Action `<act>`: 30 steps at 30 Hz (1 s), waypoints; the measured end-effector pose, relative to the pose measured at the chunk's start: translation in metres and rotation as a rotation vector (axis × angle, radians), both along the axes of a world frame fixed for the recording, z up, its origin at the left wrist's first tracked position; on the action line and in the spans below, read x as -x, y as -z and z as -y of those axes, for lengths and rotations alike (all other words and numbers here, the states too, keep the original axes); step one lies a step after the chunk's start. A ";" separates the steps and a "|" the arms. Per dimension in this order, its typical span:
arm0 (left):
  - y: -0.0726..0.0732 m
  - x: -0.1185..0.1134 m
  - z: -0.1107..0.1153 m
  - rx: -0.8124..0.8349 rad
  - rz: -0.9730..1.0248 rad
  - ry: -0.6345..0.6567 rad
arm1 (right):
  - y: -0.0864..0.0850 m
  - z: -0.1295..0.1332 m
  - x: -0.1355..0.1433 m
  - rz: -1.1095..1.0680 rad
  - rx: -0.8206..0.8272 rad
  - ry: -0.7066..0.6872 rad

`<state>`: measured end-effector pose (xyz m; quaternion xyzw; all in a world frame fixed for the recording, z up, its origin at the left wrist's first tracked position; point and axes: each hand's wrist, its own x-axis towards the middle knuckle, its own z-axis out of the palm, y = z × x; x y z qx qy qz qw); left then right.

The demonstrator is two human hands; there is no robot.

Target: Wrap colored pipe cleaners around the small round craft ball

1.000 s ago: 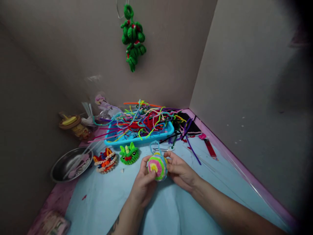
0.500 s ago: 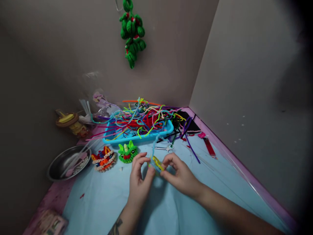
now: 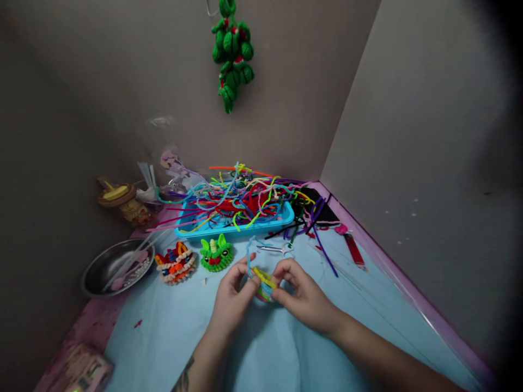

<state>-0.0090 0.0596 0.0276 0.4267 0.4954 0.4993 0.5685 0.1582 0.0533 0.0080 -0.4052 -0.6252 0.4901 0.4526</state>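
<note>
Between my two hands is a small piece of bent pipe cleaners [image 3: 265,283], yellow, light blue and green with a bit of pink underneath. My left hand [image 3: 235,288] pinches its left side between thumb and fingers. On its right edge, the thumb and fingertips of my right hand [image 3: 298,288] close. A loose light-blue pipe cleaner end [image 3: 249,253] sticks up from the piece beside my left fingers. Just beyond my hands lies a pair of scissors [image 3: 278,250]. A green pipe-cleaner animal head [image 3: 216,255] and an orange one [image 3: 176,264] sit beyond my left hand.
A blue tray [image 3: 237,231] heaped with tangled pipe cleaners stands at the back. At left are a metal bowl [image 3: 98,272] and a figurine [image 3: 126,201]. A red strip [image 3: 353,250] lies at right. Green stuffed pieces [image 3: 232,60] hang on the wall.
The piece has turned in my hands, showing more of its yellow edge and some pink below. The loose blue end has swung left. The view has shifted slightly.
</note>
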 end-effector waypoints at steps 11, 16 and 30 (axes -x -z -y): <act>0.008 0.000 0.000 -0.018 0.028 0.097 | -0.007 -0.008 0.000 -0.250 0.200 0.030; 0.005 -0.006 0.000 -0.045 0.001 0.064 | -0.004 -0.011 0.005 -0.395 0.350 0.029; 0.008 -0.005 0.001 0.059 0.096 0.064 | 0.007 -0.012 0.001 -0.509 0.396 -0.033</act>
